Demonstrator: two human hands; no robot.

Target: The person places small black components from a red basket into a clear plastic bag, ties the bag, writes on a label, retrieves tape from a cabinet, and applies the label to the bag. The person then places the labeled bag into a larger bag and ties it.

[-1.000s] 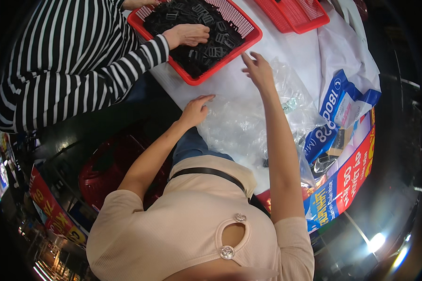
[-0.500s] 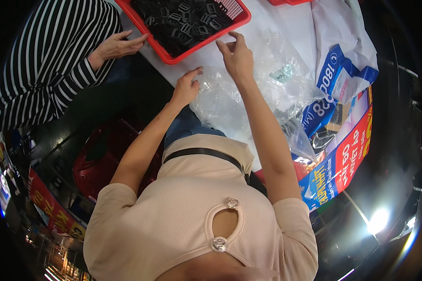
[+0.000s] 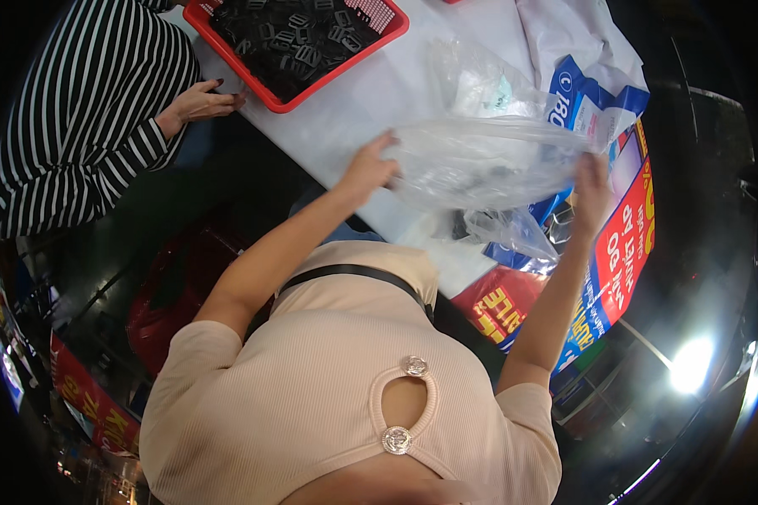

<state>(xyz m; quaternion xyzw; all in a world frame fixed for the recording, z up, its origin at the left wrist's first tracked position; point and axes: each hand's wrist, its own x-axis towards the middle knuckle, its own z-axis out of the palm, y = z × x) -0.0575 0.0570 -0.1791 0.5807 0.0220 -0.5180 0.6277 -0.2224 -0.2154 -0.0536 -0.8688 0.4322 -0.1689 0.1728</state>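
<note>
A clear plastic bag [image 3: 488, 164] is stretched sideways between my two hands above the white table. My left hand [image 3: 370, 171] grips its left end with bent fingers. At the other end my right hand [image 3: 592, 181], blurred by motion, is closed on the bag's right edge. Beyond my left hand lies a red plastic basket [image 3: 286, 106] filled with small black plastic buckles [image 3: 307, 55]. More crumpled clear plastic [image 3: 493, 84] rests on the table behind the held bag.
A person in a black-and-white striped top stands at the left, one hand [image 3: 202, 103] by the basket. Blue and white printed packaging [image 3: 602, 105] lies at the right. A printed banner [image 3: 627, 240] hangs along the table's [image 3: 328, 135] right side. A dark red chair [image 3: 177, 295] stands at lower left.
Both hands have come back from near the basket. The clear bag is now lifted and pulled taut between them, my right hand having moved far to the right. The view has shifted slightly.
</note>
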